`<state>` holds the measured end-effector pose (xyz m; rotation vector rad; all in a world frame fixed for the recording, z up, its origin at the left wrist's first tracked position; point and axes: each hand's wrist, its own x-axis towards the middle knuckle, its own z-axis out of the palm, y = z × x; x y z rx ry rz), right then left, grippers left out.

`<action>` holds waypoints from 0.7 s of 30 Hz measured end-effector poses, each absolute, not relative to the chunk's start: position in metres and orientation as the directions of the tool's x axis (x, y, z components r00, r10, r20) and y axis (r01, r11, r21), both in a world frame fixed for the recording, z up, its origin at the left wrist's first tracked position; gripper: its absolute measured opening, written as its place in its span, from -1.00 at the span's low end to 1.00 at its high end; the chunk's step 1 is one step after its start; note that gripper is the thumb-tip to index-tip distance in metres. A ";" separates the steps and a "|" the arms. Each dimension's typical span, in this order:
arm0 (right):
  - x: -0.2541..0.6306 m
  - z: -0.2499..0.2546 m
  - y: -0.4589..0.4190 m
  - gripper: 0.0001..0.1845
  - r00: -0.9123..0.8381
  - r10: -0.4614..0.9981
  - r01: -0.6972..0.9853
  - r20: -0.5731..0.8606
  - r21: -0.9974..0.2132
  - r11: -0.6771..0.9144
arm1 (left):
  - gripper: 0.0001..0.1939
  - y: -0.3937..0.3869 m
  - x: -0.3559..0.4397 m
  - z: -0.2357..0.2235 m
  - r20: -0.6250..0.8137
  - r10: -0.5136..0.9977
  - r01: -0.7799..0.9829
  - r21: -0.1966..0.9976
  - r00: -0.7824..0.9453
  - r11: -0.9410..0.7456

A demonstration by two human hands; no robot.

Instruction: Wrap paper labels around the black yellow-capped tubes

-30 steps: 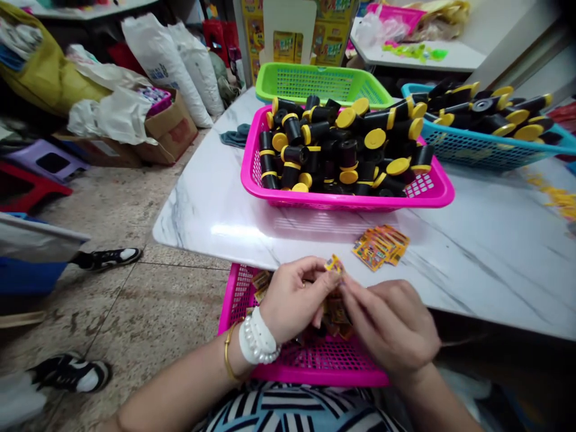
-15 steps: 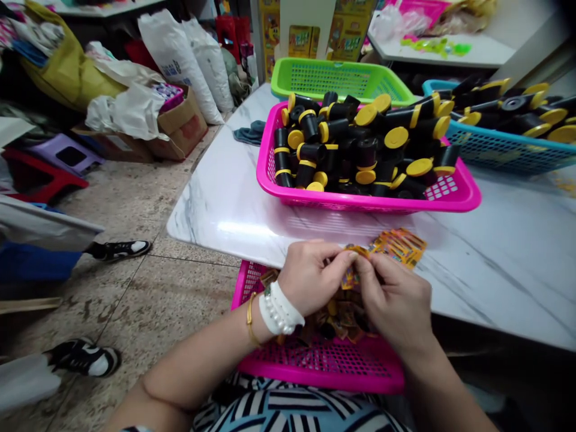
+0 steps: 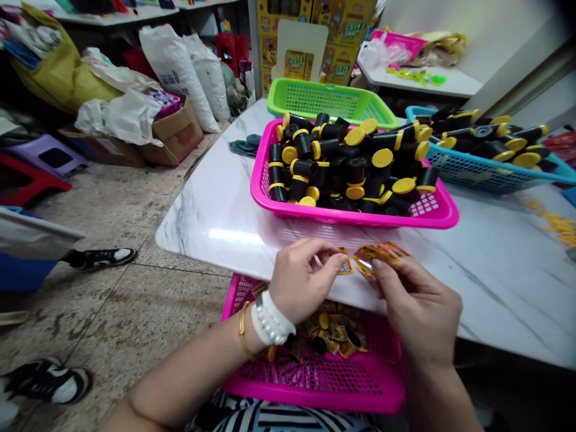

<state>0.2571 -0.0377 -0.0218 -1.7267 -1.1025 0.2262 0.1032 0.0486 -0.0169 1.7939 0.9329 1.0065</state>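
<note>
My left hand [image 3: 302, 277] pinches a small orange sticker [image 3: 345, 268] at the near edge of the marble table [image 3: 216, 210]; its wrist wears a white bead bracelet. My right hand [image 3: 420, 306] has its fingers curled, with the tips on the small pile of orange stickers [image 3: 377, 252] on the table. Beyond the pile stands a pink basket [image 3: 351, 213] heaped with black tubes with yellow caps [image 3: 351, 162]. On my lap lies a second pink basket [image 3: 315, 378] holding several stickered pieces [image 3: 333, 336].
A blue basket [image 3: 486, 171] of the same tubes stands at the right, a green basket [image 3: 330, 99] behind. Loose yellow bits [image 3: 555, 222] lie at the far right. White sacks [image 3: 180, 66], a cardboard box [image 3: 173, 129] and another person's shoes [image 3: 99, 258] are on the floor at the left.
Both hands rose from over the lap basket to the table edge. The sticker went with my left hand, and my right hand reached the sticker pile.
</note>
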 end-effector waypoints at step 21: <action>0.216 -0.045 -0.060 -0.75 0.422 0.879 0.408 0.222 -0.912 0.034 | -0.90 0.007 0.062 -0.014 0.181 0.959 0.052 0.979 0.220 -0.196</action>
